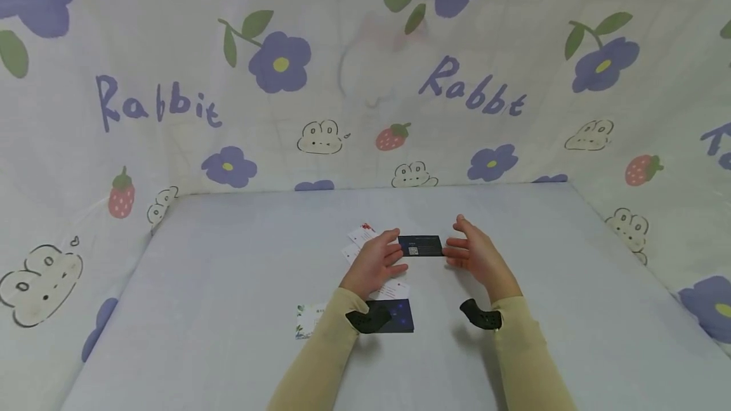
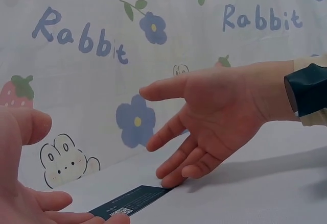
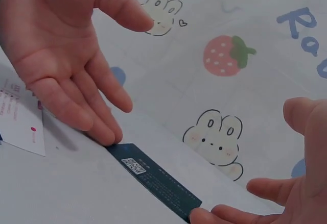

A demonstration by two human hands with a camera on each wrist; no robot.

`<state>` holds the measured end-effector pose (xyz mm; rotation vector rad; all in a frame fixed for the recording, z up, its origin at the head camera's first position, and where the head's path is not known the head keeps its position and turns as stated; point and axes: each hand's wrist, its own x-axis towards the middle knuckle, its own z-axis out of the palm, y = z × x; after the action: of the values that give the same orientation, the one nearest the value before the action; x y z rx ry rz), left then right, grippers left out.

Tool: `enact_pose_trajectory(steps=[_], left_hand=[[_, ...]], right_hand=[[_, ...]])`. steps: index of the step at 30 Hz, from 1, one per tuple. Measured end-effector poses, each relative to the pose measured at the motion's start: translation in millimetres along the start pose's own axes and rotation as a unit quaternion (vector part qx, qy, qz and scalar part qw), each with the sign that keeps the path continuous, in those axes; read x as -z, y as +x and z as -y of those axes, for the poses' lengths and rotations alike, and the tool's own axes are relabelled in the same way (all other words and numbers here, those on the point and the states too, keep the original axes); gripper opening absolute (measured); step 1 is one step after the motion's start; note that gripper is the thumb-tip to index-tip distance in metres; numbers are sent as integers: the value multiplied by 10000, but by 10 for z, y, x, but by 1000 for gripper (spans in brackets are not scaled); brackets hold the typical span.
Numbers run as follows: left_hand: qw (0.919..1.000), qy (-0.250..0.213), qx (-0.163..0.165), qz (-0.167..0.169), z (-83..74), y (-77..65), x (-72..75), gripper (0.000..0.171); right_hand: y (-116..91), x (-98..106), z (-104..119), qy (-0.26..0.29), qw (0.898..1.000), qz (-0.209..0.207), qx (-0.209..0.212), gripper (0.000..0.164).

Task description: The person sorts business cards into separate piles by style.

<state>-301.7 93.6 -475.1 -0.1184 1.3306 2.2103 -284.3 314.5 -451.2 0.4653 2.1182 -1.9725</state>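
A dark card (image 1: pixel 422 245) with a small QR code and fine print lies on the white table between the two hands. My left hand (image 1: pixel 374 264) is at its left end, palm turned inward, fingers fairly straight and the thumb raised. Opposite it, my right hand (image 1: pixel 484 260) faces in at the right end, its fingers spread. In the right wrist view, fingertips of the left hand (image 3: pixel 61 55) come right to the card's near-left corner. The right hand (image 2: pixel 219 112) has its lower fingertips at the other end in the left wrist view.
White cards (image 1: pixel 362 233) with red marks lie partly behind the left hand. Nearer me are another white card (image 1: pixel 396 289), a dark blue card (image 1: pixel 402 317) and a leaf-patterned card (image 1: pixel 308 321), partly covered by the left forearm. A printed cloth (image 1: pixel 365 81) walls the table's back and sides.
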Motion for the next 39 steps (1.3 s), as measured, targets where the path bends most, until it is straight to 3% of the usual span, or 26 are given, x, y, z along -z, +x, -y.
enact_pose_trajectory(steps=[9, 18, 28, 39], left_hand=[[9999, 153, 52, -32, -12, 6, 15, 64], [9993, 283, 127, -204, -21, 22, 19, 61], [9977, 608, 145, -246, -24, 11, 15, 61], [9957, 834, 99, -390, -39, -17, 4, 62]], right_hand=[[-24, 11, -3, 75, 9999, 78, -40, 84], [-25, 56, -10, 768, 9969, 70, -158, 79], [31, -80, -110, -612, 9965, -527, 214, 49], [-18, -94, -94, -537, 9975, -459, 51, 40]])
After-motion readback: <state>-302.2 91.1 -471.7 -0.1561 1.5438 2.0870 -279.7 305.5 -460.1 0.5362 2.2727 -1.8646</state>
